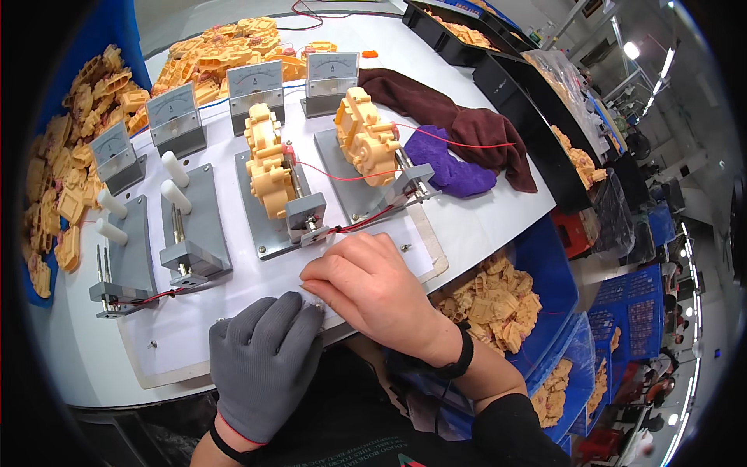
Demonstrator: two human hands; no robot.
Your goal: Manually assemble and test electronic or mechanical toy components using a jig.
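- Head view: the left hand [264, 366], in a grey glove, and the bare right hand [381, 292] come together at the near edge of a white board [175, 342], fingertips just beside each other.
- Fingers of both hands are curled; whether they touch or pinch something small between them, I cannot tell.
- Each wrist wears a dark band [459, 354].
- Four grey fixtures [204, 210] stand in a row on the board, beyond the hands; the right hand is just in front of the third from the left.
- Two yellow housings [268, 163] sit on the two right-hand fixtures, each trailing a thin red wire [459, 140].
- White pegs [175, 170] rise in pairs from the two left-hand fixtures.
- Four meters [255, 86] stand behind the fixtures, one to each.
- More yellow parts [233, 47] are heaped behind the meters.
- Further yellow parts fill a blue bin [117, 35] at the far left and another blue bin [556, 272] below the table's right edge.
- Purple cloth [447, 163] and brown cloth [482, 128] lie bunched on the table [467, 226], right of the housings.
- Black trays [529, 132] with yellow parts line the table's right side.
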